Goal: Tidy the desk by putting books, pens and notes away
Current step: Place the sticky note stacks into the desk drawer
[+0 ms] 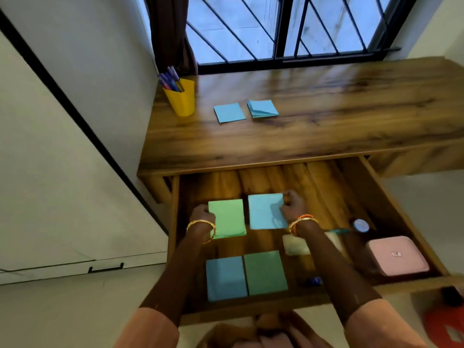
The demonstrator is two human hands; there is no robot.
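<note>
Two blue note pads [246, 111] (unstowed) on desk [326, 126].

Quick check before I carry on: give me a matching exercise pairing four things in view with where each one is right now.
Things:
1. yellow cup
2. pink case
3. left hand
4. right hand

Places:
A. at the blue pad in the drawer
B. on the desk top, back left, holding pens
C. at the green pad in the drawer
D. at the right end of the open drawer

Pairs: 1-B, 2-D, 3-C, 4-A
</note>
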